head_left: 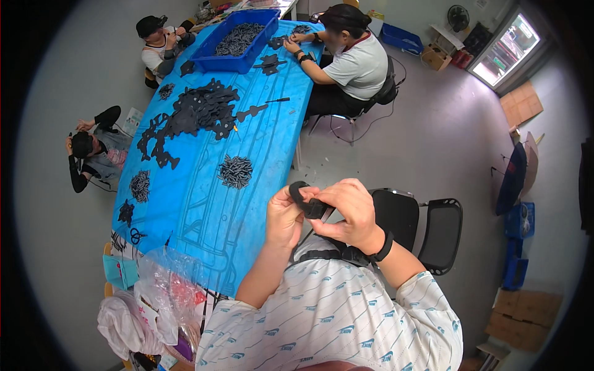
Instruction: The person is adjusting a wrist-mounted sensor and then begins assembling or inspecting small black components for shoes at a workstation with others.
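Close in front of my body, both hands hold a black strap (297, 193) bent into a loop, with a small black block (317, 209) on it. My left hand (283, 221) is closed on the looped part. The fingers and thumb of my right hand (350, 209) pinch around the block end; its far side is hidden. A black band (385, 246) circles my right wrist. Left of my hands, on the blue-covered table (204, 210), lies a heap of small dark grey pieces (236, 171). Farther off is a large pile of flat black pieces (201, 108).
A blue bin (218, 64) of small grey parts stands at the table's far end. One person (362, 71) sits at the far right; two others (159, 46) are along the left side. Black chairs (440, 238) stand to my right. Scissors (137, 235) and plastic bags (158, 297) lie near left.
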The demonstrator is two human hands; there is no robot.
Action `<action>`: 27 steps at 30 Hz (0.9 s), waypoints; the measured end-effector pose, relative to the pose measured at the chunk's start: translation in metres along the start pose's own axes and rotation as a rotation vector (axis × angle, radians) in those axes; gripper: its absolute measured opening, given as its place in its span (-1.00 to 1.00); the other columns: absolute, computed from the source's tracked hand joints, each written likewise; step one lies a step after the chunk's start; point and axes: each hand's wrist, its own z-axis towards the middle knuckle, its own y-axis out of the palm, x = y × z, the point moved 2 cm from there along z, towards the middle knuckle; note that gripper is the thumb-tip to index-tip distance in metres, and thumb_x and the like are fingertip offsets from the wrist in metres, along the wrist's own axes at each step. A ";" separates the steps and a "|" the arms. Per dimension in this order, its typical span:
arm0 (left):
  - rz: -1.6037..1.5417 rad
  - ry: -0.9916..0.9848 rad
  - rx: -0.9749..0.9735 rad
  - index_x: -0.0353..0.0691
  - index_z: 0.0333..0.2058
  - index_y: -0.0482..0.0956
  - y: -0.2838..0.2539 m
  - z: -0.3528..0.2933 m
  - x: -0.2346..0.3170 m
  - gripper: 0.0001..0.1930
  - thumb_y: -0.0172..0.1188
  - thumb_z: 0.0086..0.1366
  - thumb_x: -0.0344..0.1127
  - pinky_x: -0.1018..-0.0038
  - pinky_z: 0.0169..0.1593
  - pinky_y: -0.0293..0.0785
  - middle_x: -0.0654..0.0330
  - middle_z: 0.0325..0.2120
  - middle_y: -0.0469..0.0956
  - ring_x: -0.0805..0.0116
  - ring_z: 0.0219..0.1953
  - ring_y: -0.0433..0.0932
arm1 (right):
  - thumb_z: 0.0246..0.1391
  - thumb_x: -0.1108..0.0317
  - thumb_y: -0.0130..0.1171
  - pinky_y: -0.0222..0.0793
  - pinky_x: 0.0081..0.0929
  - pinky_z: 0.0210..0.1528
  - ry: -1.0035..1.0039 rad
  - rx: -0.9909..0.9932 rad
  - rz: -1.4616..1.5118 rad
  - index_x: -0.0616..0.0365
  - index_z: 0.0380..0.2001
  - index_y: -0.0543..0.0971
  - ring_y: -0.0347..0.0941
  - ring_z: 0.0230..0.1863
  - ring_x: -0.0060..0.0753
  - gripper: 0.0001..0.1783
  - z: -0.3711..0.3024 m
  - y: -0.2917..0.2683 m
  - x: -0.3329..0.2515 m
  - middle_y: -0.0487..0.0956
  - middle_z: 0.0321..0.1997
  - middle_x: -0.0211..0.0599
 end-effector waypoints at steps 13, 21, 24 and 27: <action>0.543 -0.172 -0.562 -0.41 -0.22 0.60 0.001 0.020 0.067 -0.75 0.33 0.08 -0.48 0.37 0.04 0.42 0.07 -0.15 0.48 0.27 -0.09 0.49 | -0.30 0.52 0.43 0.40 -0.49 -0.06 0.474 -0.093 0.758 0.26 -0.24 0.56 0.54 -0.20 -0.40 -0.57 -0.024 -0.005 0.030 0.62 -0.24 -0.22; 0.676 0.032 -0.543 -0.31 -0.37 0.58 0.002 0.026 0.045 -0.77 0.39 -0.06 -0.59 0.55 -0.21 0.43 0.18 -0.36 0.52 0.44 -0.25 0.51 | -0.23 0.50 0.41 0.35 -0.56 -0.01 0.609 -0.084 0.758 0.25 -0.25 0.56 0.52 -0.14 -0.51 -0.62 -0.036 -0.003 0.036 0.62 -0.18 -0.25; 0.854 0.210 -0.143 -0.31 -0.38 0.51 0.016 0.023 0.036 -0.78 0.26 -0.04 -0.66 0.61 -0.28 0.45 0.23 -0.40 0.49 0.52 -0.35 0.49 | -0.24 0.49 0.38 0.37 -0.54 -0.06 0.567 -0.069 0.617 0.21 -0.33 0.53 0.52 -0.26 -0.54 -0.68 -0.035 0.001 0.031 0.61 -0.31 -0.38; 1.055 0.512 0.035 -0.35 -0.28 0.52 0.028 0.022 0.027 -0.69 0.07 -0.04 -0.74 0.61 -0.24 0.51 0.23 -0.38 0.48 0.53 -0.32 0.53 | -0.23 0.49 0.36 0.37 -0.52 -0.04 0.554 -0.034 0.601 0.18 -0.36 0.48 0.50 -0.27 -0.54 -0.69 -0.032 0.008 0.030 0.60 -0.33 -0.38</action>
